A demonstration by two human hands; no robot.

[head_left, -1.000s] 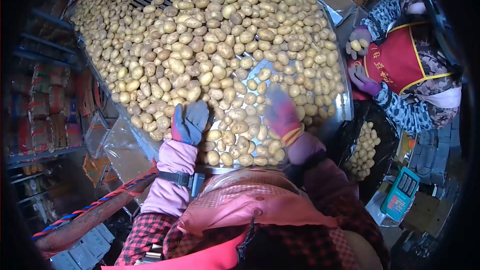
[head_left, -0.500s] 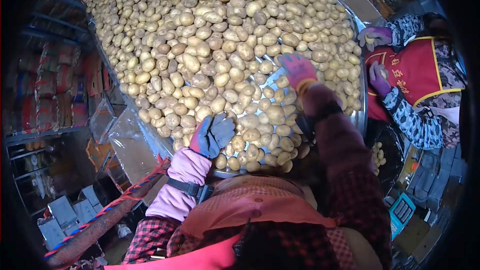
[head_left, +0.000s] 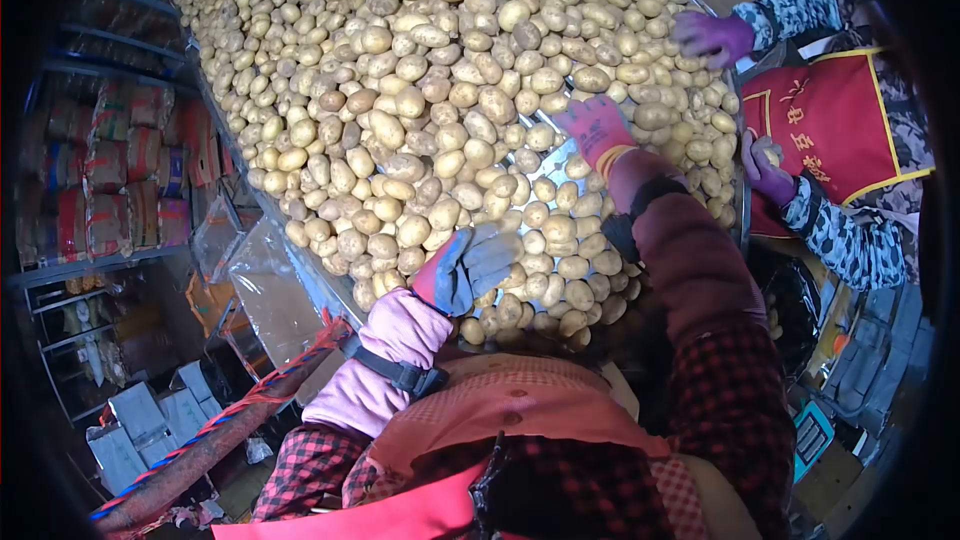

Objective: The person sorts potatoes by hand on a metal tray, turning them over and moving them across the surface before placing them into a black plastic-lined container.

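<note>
A broad heap of potatoes (head_left: 388, 127) covers a metal sorting table (head_left: 553, 162), whose bare surface shows in a patch near the middle. My left hand (head_left: 468, 268), in a pink glove with a grey-blue palm, is over the near potatoes, palm partly turned up. Its fingers are spread, slightly blurred, and hold nothing. Further forward on the right, my right hand (head_left: 597, 132) in a pink glove reaches over potatoes at the edge of the bare patch. Its fingers look stretched out, with no potato visible in them; the underside is hidden.
At the right stands a co-worker in a red apron (head_left: 815, 130); one purple-gloved hand (head_left: 714, 37) reaches over the potatoes, the other (head_left: 767, 168) holds a potato. A rope-wrapped bar (head_left: 235, 417) runs along my left. Stacked sacks (head_left: 110, 175) fill a rack at far left.
My left hand has moved right across the near potatoes, fingers swinging rightward. My right hand stays near the bare patch. The co-worker's upper hand has reached out over the heap.
</note>
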